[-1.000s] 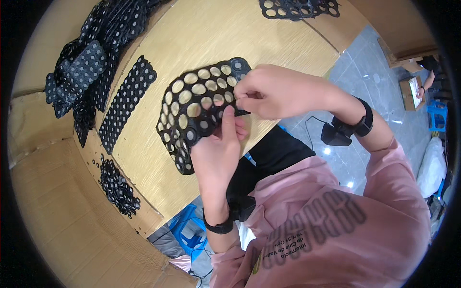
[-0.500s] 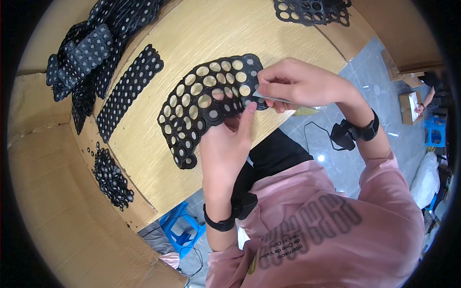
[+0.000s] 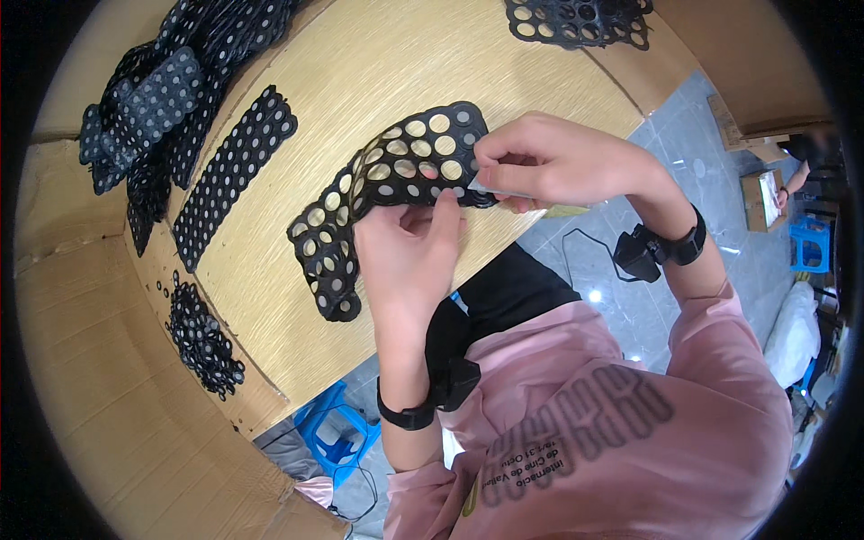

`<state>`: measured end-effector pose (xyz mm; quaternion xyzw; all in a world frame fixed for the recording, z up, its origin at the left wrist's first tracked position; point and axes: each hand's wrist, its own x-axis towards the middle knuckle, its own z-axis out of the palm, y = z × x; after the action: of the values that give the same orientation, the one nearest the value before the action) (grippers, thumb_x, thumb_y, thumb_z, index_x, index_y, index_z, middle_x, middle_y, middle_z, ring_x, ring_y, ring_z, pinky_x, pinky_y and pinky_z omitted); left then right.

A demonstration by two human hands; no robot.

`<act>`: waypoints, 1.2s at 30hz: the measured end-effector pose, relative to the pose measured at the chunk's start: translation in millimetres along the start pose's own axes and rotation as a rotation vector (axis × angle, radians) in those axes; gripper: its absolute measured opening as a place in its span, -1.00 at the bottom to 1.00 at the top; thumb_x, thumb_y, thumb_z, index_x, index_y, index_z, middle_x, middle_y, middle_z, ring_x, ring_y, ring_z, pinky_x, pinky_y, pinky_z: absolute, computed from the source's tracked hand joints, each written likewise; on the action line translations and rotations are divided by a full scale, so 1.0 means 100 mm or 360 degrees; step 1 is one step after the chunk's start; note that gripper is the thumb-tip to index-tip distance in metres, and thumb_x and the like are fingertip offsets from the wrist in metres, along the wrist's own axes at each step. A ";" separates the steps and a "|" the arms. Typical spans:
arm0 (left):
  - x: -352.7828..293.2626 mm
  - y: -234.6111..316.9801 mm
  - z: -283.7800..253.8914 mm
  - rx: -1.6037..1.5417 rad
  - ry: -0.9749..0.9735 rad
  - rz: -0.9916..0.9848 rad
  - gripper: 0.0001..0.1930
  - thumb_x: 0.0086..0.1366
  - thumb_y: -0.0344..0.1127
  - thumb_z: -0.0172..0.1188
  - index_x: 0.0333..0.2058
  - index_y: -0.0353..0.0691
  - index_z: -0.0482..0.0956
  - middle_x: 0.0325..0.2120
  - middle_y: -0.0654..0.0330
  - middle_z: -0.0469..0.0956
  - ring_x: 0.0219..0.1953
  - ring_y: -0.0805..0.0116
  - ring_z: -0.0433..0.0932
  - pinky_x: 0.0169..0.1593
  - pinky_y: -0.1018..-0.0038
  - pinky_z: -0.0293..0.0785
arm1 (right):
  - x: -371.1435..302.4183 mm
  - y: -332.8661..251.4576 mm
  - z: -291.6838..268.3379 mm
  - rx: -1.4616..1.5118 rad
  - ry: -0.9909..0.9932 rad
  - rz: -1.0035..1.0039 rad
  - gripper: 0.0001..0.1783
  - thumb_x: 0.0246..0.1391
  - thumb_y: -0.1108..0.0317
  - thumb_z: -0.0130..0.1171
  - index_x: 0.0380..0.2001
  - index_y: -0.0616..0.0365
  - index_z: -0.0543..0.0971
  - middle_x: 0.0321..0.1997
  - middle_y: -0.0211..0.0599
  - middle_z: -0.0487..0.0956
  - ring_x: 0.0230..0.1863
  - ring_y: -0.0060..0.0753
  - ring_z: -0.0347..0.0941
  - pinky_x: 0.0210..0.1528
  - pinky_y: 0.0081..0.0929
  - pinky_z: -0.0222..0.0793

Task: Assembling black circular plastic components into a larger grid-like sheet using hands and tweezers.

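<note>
A black rubber sheet of round rings (image 3: 396, 158) lies bent over the near side of the board. Many of its rings are see-through holes, while those along the near and right edges hold grey discs. My left hand (image 3: 405, 256) is closed on the sheet's near edge, thumb on top and the other fingers partly hidden beneath. At the sheet's right end, my right hand (image 3: 562, 162) pinches a thin, flat, pointed metal tool (image 3: 484, 188). Its tip touches or nearly touches the edge row beside my left thumb; exact contact cannot be made out.
A narrow dotted black strip (image 3: 232, 175) lies left on the wooden board (image 3: 297, 360). Beyond it is a heap of dotted black sheets (image 3: 148, 108). Small loose black rings (image 3: 202, 337) are piled at the left edge. Another perforated sheet (image 3: 580, 22) lies at the far right.
My left hand has shifted slightly left along the sheet's near edge. The sheet's left part now folds down more sharply. My right hand stays at the right end with the tool.
</note>
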<state>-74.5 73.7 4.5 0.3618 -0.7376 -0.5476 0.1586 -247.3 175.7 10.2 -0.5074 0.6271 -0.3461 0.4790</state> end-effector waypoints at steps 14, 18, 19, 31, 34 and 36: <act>0.11 0.05 -0.06 0.0024 -0.0210 -0.0397 -0.77 0.25 -0.33 0.22 -0.41 -0.46 0.64 -0.54 0.08 0.65 -0.48 0.47 0.64 -0.41 0.59 0.52 | 0.06 -0.02 -0.04 -0.0073 -0.0042 -0.0065 -0.70 0.12 0.36 0.02 -0.64 0.30 0.46 -0.67 -0.32 0.51 -0.59 -0.57 0.48 -0.51 -0.57 0.36; 0.08 0.04 -0.05 -0.0206 -0.0256 -0.0426 -0.83 0.29 -0.39 0.18 -0.29 -0.44 0.60 -0.47 0.10 0.65 -0.45 0.44 0.65 -0.43 0.61 0.53 | 0.06 0.00 -0.05 -0.0059 -0.0035 -0.0029 -0.70 0.11 0.37 0.03 -0.65 0.31 0.46 -0.66 -0.30 0.53 -0.59 -0.55 0.49 -0.51 -0.56 0.36; 0.08 0.04 -0.05 -0.0206 -0.0258 -0.0427 -0.83 0.29 -0.39 0.18 -0.29 -0.44 0.60 -0.47 0.10 0.65 -0.45 0.44 0.65 -0.43 0.61 0.53 | 0.05 0.00 -0.04 -0.0024 -0.0022 -0.0012 -0.70 0.11 0.37 0.03 -0.65 0.31 0.47 -0.67 -0.30 0.53 -0.59 -0.55 0.49 -0.51 -0.56 0.36; 0.02 0.03 -0.02 -0.0541 -0.0192 -0.0487 -0.85 0.25 -0.52 0.20 -0.26 -0.52 0.55 -0.39 0.02 0.63 -0.39 0.33 0.66 -0.33 0.56 0.62 | 0.05 -0.05 -0.02 -0.0090 0.0008 -0.0008 -0.68 0.10 0.36 0.04 -0.68 0.31 0.47 -0.70 -0.31 0.51 -0.64 -0.56 0.45 -0.55 -0.55 0.34; -0.01 0.07 -0.01 -0.0475 -0.0132 -0.0539 -0.84 0.25 -0.51 0.20 -0.25 -0.52 0.53 -0.39 0.03 0.63 -0.38 0.33 0.66 -0.32 0.55 0.62 | 0.03 -0.15 -0.03 -0.0152 -0.0001 0.0049 -0.68 0.09 0.35 0.04 -0.68 0.32 0.47 -0.71 -0.30 0.50 -0.65 -0.57 0.43 -0.56 -0.55 0.32; -0.02 0.07 0.00 -0.0469 -0.0093 -0.0549 -0.83 0.26 -0.50 0.19 -0.24 -0.52 0.52 -0.38 0.02 0.62 -0.38 0.33 0.66 -0.31 0.55 0.62 | 0.03 -0.14 -0.03 -0.0174 0.0000 0.0094 -0.68 0.09 0.34 0.05 -0.67 0.32 0.47 -0.72 -0.30 0.50 -0.66 -0.57 0.42 -0.56 -0.55 0.32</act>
<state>-75.0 76.0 11.2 0.4393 -0.5812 -0.6787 0.0924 -245.9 169.4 23.2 -0.5140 0.6598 -0.2970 0.4607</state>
